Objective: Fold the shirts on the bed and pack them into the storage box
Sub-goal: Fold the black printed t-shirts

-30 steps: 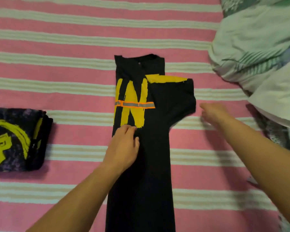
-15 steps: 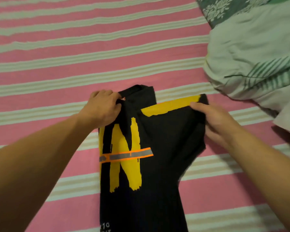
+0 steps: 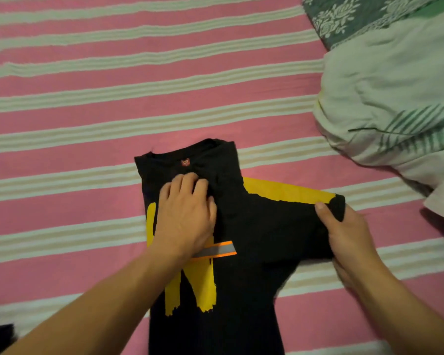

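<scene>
Left hand flat on black shirt, fingers straight; right hand pinching its sleeve end.

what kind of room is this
Most likely a bedroom: the black shirt lies on a pink striped bedsheet, with a crumpled pale blanket and a floral grey cloth, perhaps a pillow, at the far right.

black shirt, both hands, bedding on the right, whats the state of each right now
black shirt: lying on the striped bed sheet, partly folded lengthwise, sleeve sticking out to the right
left hand: pressing flat on the shirt's chest just below the collar
right hand: gripping the end of the sleeve
pale bedding: crumpled in a heap, untouched
</scene>
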A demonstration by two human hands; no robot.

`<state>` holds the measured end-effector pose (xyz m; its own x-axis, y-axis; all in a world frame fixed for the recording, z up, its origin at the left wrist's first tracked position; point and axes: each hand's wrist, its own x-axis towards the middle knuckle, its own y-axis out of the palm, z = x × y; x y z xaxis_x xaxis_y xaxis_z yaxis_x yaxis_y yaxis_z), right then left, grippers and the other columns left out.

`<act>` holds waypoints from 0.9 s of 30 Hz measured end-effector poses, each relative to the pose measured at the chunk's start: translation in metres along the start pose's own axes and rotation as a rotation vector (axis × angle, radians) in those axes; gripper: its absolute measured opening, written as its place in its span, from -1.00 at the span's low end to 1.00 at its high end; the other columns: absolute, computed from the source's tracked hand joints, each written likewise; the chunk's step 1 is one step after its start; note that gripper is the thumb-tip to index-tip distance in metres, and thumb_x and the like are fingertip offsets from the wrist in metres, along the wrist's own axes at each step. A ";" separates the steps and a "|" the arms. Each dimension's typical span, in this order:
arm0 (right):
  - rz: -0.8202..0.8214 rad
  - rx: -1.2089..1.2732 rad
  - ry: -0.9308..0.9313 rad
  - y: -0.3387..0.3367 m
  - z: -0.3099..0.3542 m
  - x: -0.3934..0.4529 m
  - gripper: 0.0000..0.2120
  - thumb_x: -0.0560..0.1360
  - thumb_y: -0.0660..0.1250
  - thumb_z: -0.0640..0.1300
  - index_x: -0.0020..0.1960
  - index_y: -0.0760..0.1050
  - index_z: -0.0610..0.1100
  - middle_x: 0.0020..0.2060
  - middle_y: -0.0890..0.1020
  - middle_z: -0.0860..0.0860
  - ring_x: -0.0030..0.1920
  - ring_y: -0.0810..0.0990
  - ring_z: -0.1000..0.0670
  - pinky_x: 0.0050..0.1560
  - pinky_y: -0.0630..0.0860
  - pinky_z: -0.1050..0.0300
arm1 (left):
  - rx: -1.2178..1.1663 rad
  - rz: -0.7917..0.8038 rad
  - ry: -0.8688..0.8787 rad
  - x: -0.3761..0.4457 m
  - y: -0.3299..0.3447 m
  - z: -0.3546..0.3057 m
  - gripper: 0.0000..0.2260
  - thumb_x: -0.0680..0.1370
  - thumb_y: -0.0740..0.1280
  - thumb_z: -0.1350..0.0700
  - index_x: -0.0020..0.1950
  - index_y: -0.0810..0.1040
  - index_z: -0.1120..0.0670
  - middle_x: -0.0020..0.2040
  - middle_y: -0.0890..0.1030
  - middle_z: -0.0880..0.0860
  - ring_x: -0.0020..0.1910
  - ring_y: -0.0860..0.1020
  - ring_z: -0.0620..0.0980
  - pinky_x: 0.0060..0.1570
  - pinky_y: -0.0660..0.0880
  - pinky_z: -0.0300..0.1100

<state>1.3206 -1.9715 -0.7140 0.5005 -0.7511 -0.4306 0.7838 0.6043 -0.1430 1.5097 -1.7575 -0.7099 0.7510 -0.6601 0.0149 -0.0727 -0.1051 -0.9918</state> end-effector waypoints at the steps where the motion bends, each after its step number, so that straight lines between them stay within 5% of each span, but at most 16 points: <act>1: 0.054 0.060 -0.007 -0.002 0.003 -0.003 -0.93 0.54 0.42 -0.05 -0.06 0.66 -0.03 -0.05 0.73 -0.04 0.00 0.69 -0.07 0.20 0.58 -0.18 | -0.016 0.077 -0.028 -0.004 0.010 0.002 -0.57 0.68 0.05 -0.12 0.51 0.34 -0.04 0.52 0.33 0.10 0.54 0.22 0.16 0.52 0.18 0.13; 4: 0.298 0.026 0.001 -0.008 0.003 -0.009 -0.83 0.49 0.44 -0.14 0.07 0.67 -0.12 0.02 0.74 -0.02 0.09 0.70 -0.01 0.14 0.58 0.15 | -0.061 0.179 -0.055 -0.002 0.040 0.014 -0.47 0.69 -0.15 -0.22 0.66 -0.11 -0.16 0.68 -0.13 0.02 0.64 -0.22 0.10 0.60 -0.15 0.14; 7: 0.183 -0.352 -0.164 -0.005 0.005 -0.019 -0.90 0.58 0.38 -0.17 -0.05 0.64 -0.01 -0.18 0.70 0.17 -0.11 0.65 0.26 -0.15 0.46 0.51 | -0.284 0.045 -0.125 -0.007 0.045 0.014 -0.46 0.71 -0.07 -0.14 0.68 -0.05 -0.05 0.67 -0.16 0.00 0.64 -0.19 0.01 0.61 -0.05 0.11; 10: -0.011 -0.339 -0.370 -0.003 0.027 -0.039 -0.78 0.62 0.34 -0.09 -0.21 0.52 0.02 -0.36 0.59 0.10 -0.32 0.54 0.26 -0.32 0.40 0.45 | -0.466 -0.063 -0.228 -0.013 0.037 0.011 -0.50 0.73 0.01 -0.06 0.67 0.05 -0.01 0.66 -0.16 -0.09 0.64 -0.15 -0.07 0.58 0.14 0.10; 12: -0.044 -0.368 -0.379 -0.004 0.025 -0.050 -0.76 0.62 0.30 -0.02 -0.21 0.51 -0.05 -0.41 0.55 -0.04 -0.38 0.46 0.19 -0.36 0.39 0.27 | -0.445 -0.073 -0.158 -0.013 0.037 0.014 -0.53 0.73 0.00 -0.07 0.66 0.10 -0.07 0.67 -0.11 -0.08 0.64 -0.15 -0.06 0.59 0.08 0.15; 17: -0.051 -0.399 -0.037 -0.017 -0.023 -0.039 -0.83 0.67 0.21 -0.09 0.09 0.57 -0.08 -0.07 0.65 -0.03 0.05 0.62 -0.14 0.00 0.50 0.00 | -0.081 0.217 -0.062 0.003 0.041 0.010 -0.45 0.63 -0.22 -0.35 0.61 -0.23 -0.31 0.66 -0.23 -0.05 0.61 -0.35 0.09 0.56 -0.23 0.26; 24: 0.075 -0.165 0.066 -0.020 -0.025 -0.041 -0.80 0.65 0.26 -0.05 0.23 0.58 0.10 0.11 0.70 0.10 0.17 0.65 0.02 0.26 0.52 -0.07 | 0.057 0.353 -0.054 0.018 0.033 0.008 -0.42 0.58 -0.22 -0.43 0.51 -0.44 -0.38 0.63 -0.36 0.03 0.57 -0.36 0.31 0.47 -0.25 0.43; 27: 0.253 -0.077 0.144 -0.024 -0.014 -0.049 -0.54 0.46 0.46 0.11 0.33 0.54 0.04 0.19 0.68 0.08 0.23 0.63 0.00 0.31 0.49 -0.10 | 0.100 0.460 -0.073 0.028 0.023 0.001 -0.40 0.59 -0.19 -0.42 0.54 -0.40 -0.36 0.63 -0.37 0.06 0.56 -0.38 0.31 0.47 -0.27 0.42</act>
<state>1.2722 -1.9456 -0.7020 0.6143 -0.5321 -0.5827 0.6081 0.7898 -0.0802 1.5299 -1.7776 -0.7320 0.7004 -0.5668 -0.4337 -0.3474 0.2601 -0.9009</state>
